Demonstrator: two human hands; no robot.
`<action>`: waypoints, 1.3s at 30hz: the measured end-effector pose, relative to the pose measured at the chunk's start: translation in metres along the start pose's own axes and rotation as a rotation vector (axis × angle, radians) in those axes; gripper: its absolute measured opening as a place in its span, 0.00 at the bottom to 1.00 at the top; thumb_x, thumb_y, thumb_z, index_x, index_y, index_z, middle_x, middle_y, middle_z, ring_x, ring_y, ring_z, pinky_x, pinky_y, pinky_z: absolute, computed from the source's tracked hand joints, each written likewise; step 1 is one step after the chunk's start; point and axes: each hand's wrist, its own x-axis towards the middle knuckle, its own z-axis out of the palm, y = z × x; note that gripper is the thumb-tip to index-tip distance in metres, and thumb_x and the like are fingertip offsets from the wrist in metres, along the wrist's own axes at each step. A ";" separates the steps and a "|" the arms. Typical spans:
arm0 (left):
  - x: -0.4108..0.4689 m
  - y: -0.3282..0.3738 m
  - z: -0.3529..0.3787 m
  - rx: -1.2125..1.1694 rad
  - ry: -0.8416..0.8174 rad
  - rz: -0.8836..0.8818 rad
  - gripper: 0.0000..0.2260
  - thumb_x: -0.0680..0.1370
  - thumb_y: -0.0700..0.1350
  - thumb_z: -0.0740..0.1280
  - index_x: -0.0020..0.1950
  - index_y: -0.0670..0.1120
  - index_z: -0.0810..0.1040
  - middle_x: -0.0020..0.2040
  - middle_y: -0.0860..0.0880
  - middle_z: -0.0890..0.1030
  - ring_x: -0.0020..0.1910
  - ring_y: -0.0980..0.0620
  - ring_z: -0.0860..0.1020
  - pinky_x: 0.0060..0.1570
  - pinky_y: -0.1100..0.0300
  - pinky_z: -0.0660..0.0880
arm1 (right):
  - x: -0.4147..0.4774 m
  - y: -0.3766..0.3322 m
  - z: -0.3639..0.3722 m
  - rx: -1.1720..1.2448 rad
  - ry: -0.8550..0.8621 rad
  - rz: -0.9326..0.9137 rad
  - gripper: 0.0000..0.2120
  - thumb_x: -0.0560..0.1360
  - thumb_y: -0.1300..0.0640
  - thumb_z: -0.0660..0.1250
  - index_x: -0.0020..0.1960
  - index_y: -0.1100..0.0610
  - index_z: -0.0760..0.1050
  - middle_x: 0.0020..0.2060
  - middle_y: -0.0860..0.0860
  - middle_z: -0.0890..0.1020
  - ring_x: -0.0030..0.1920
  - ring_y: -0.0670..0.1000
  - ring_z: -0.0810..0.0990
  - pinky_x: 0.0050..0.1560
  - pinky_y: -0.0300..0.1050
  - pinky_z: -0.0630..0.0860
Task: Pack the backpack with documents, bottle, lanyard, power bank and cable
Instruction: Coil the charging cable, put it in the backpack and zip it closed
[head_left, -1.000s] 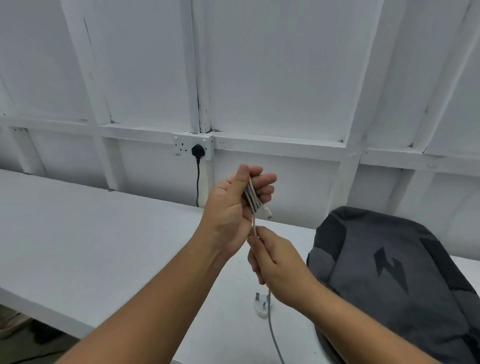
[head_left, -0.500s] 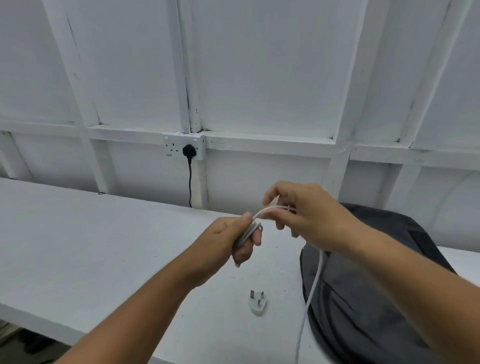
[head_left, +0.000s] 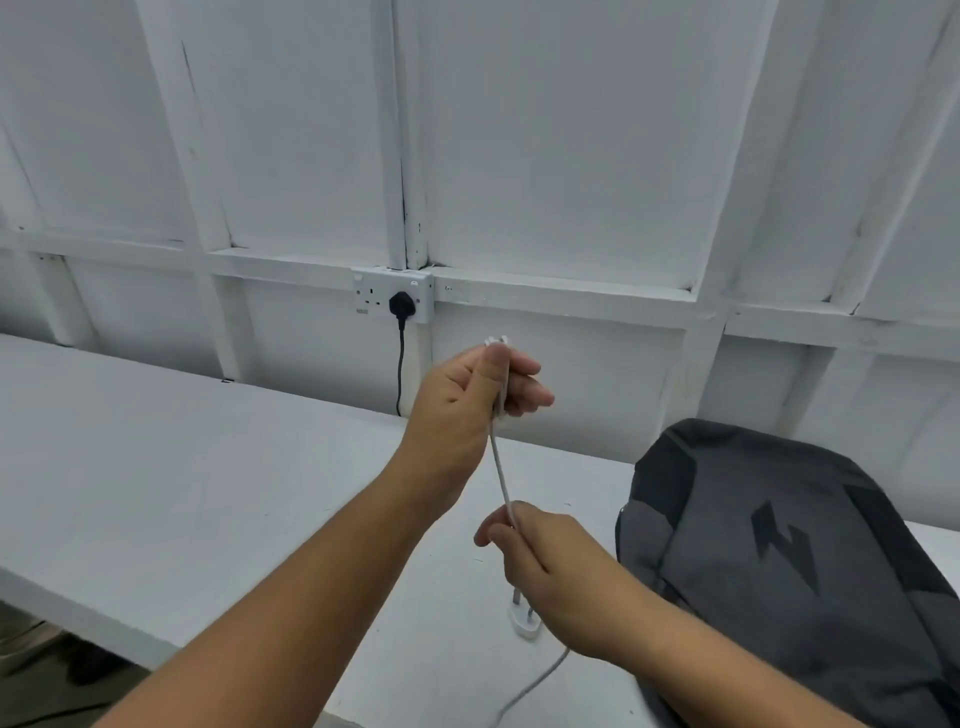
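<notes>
Head view: one white table (head_left: 156, 467) bears one grey backpack (head_left: 779, 571), its contents unseen, and one white plug (head_left: 525, 623). Two hands: left hand (head_left: 462, 410) pinches one white cable (head_left: 500, 467) bundle; right hand (head_left: 561, 577) pinches the strand below.

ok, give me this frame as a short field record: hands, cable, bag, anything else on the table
left hand: raised, closed on a folded bundle of the thin white charging cable
right hand: lower, pinching the same cable, which runs taut between the hands
cable tail: hangs below the right hand, off the bottom edge
dark grey fabric backpack: lying on the white table, right of the hands; no opening visible
white three-pin plug: on the table, pins up, partly behind the right hand
wall: white double socket, black plug inserted
</notes>
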 end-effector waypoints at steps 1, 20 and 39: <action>-0.002 -0.006 0.000 0.114 -0.015 0.011 0.18 0.84 0.51 0.57 0.49 0.43 0.82 0.39 0.46 0.86 0.42 0.50 0.83 0.46 0.60 0.79 | -0.003 -0.008 -0.005 -0.063 -0.004 -0.008 0.13 0.85 0.47 0.52 0.57 0.47 0.75 0.35 0.41 0.73 0.34 0.43 0.72 0.37 0.36 0.68; -0.038 0.022 -0.014 -0.640 -0.256 -0.302 0.18 0.82 0.53 0.57 0.36 0.47 0.72 0.23 0.54 0.57 0.24 0.54 0.61 0.34 0.63 0.70 | 0.019 -0.007 -0.055 0.244 0.253 -0.261 0.12 0.83 0.51 0.60 0.50 0.44 0.83 0.30 0.47 0.77 0.28 0.45 0.69 0.32 0.38 0.67; -0.043 -0.010 -0.022 0.459 -0.416 -0.195 0.30 0.85 0.58 0.47 0.27 0.49 0.71 0.26 0.49 0.73 0.28 0.52 0.72 0.38 0.61 0.71 | -0.018 -0.080 -0.065 -0.674 0.008 -0.240 0.08 0.84 0.47 0.58 0.49 0.48 0.72 0.50 0.45 0.83 0.50 0.50 0.80 0.48 0.47 0.74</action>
